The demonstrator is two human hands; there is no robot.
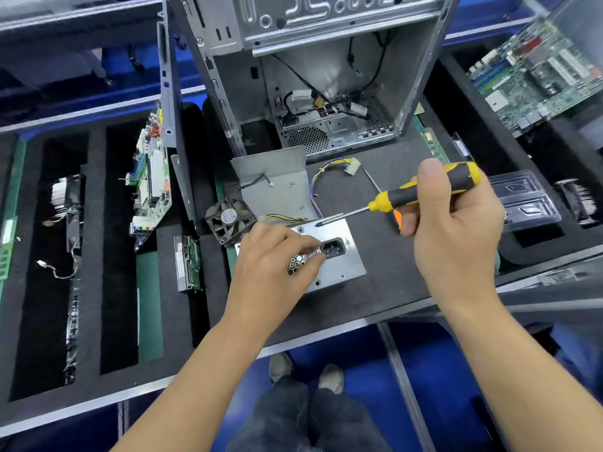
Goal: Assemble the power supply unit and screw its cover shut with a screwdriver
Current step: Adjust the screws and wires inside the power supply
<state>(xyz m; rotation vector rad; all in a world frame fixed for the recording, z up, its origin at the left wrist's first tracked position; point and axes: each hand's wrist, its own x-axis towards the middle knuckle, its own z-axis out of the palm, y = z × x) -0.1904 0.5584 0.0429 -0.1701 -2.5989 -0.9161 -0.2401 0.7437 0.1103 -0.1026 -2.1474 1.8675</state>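
Work surface (385, 288): black foam mat with an aluminium edge, on a blue-framed bench; blue floor shows below, with the person's two shoes and dark trousers.

Foam tray (94, 256), left: long black slots holding green circuit boards and a cabled part.

Computer case (326, 76): bare grey metal, open toward the viewer, standing at the back of the mat; black cables and a round vent grille inside.

Motherboard, right (535, 70): green, lying tilted at the far right corner.

Motherboard, left (153, 184): standing on edge in the tray beside the case.

Power supply unit (339, 259): grey metal box at the middle of the mat, in front of the case, its black mains socket facing up.

Cover plate (277, 177): bent grey sheet lying just behind the unit, small screws loose on it.

Clear plastic tray (525, 197): right of the mat, behind the right hand.

Right hand (456, 230): fingers curled tight round the screwdriver (424, 190), black-and-yellow handle, shaft slanting down-left, tip over the unit's rear edge.

Left hand (277, 259): resting on the unit, thumb and forefinger pinched together on a small screw (319, 252) beside the socket.

Fan (228, 220): black, tilted against the unit's left rear corner.

Wire bundle (329, 171): yellow and purple leads ending in a white plug, on the mat behind the unit.
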